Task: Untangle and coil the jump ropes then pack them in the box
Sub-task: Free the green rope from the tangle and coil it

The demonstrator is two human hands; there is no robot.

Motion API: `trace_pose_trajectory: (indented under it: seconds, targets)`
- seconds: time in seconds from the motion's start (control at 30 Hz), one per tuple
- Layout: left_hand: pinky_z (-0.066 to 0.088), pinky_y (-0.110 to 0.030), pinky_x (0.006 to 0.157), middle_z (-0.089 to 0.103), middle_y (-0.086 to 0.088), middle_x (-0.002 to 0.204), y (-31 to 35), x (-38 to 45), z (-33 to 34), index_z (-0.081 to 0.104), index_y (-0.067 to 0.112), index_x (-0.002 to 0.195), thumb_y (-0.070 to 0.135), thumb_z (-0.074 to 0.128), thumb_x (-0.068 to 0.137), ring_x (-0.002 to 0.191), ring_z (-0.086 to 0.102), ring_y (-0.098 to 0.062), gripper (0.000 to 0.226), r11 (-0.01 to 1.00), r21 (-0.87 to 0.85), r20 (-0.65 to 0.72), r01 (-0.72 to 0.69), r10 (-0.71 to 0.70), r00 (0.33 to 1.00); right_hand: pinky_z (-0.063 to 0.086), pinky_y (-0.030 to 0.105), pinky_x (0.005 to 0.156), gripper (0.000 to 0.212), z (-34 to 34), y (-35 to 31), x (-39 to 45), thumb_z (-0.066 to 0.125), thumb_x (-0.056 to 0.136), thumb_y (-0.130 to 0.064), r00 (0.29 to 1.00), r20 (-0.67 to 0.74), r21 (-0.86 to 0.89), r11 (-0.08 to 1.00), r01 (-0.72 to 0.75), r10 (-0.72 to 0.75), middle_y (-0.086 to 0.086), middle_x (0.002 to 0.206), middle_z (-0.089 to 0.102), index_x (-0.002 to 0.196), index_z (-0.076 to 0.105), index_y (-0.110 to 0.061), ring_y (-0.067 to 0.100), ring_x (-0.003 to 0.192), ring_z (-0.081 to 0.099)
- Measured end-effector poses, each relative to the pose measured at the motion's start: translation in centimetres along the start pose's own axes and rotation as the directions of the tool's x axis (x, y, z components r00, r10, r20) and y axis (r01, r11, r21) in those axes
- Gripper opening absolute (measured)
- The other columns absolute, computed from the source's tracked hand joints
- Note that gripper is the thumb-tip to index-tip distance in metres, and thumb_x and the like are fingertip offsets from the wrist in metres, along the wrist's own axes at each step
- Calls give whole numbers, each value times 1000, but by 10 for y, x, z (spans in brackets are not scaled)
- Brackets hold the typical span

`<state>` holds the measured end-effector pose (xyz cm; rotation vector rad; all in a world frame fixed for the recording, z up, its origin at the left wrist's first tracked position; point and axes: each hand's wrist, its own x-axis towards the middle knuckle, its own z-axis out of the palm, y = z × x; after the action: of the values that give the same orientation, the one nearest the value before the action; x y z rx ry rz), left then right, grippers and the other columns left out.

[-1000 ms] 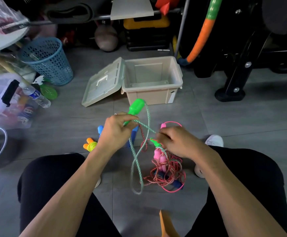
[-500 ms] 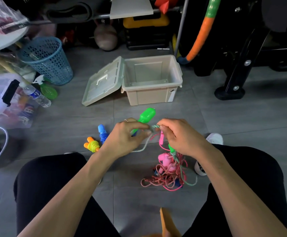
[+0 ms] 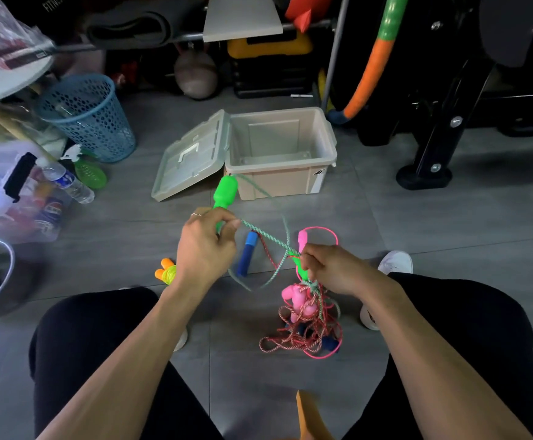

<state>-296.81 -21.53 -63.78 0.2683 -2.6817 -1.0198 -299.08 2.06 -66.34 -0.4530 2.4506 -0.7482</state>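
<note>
Two hands engaged: my left hand (image 3: pixel 206 249) grips the green handle (image 3: pixel 225 193), my right hand (image 3: pixel 332 269) pinches the green rope (image 3: pixel 266 238) above the tangle (image 3: pixel 306 325) hanging below it; hard pulling risks tightening knots.

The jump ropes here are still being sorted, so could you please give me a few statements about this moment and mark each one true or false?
1. The left hand grips the green handle. True.
2. The box already holds a coiled rope. False: its inside shows only bare plastic, and the lid hangs open to its side.
3. The right hand pinches the green rope above the tangle of red and pink ropes. True.
4. The blue handle is held in the right hand. False: it lies on the floor between the hands.
5. The orange and yellow handles lie on the floor beside the left wrist. True.
</note>
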Motion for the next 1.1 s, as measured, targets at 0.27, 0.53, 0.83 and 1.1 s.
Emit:
trace_pose_trajectory:
  seconds: [0.27,0.53,0.83,1.1]
  targets:
    - [41,-13,81,67,10,99,-8,-8,-5,73,32,105,28,78,74,88,59,-7,31,990,66,377,126,-142,915,36,17,60,22,-20,-35,-7,52,100,-15,873,-334,65,915,398,-356,-14,62,55,80,61,-15,5,63,50]
    - [42,-17,73,64,1,85,19,-18,3,77,12,91,20,77,81,79,58,-12,13,964,-167,337,-208,254,907,35,34,57,27,-9,-37,-2,54,99,-22,906,-228,36,927,373,-355,-12,57,46,73,52,-28,13,56,45]
    - [41,-9,70,66,18,75,7,6,-10,76,29,78,17,75,82,72,58,2,13,947,-310,31,87,-81,996,51,40,76,24,3,0,7,45,102,-22,983,-122,111,983,149,-135,5,81,65,81,55,-26,26,78,60]
    - [36,-15,76,60,8,93,-4,-7,-1,73,31,103,35,79,74,88,57,-10,30,995,80,406,63,-90,909,43,33,63,25,1,-13,3,49,101,-24,951,-168,80,958,275,-259,-6,67,56,76,54,-25,13,65,53]
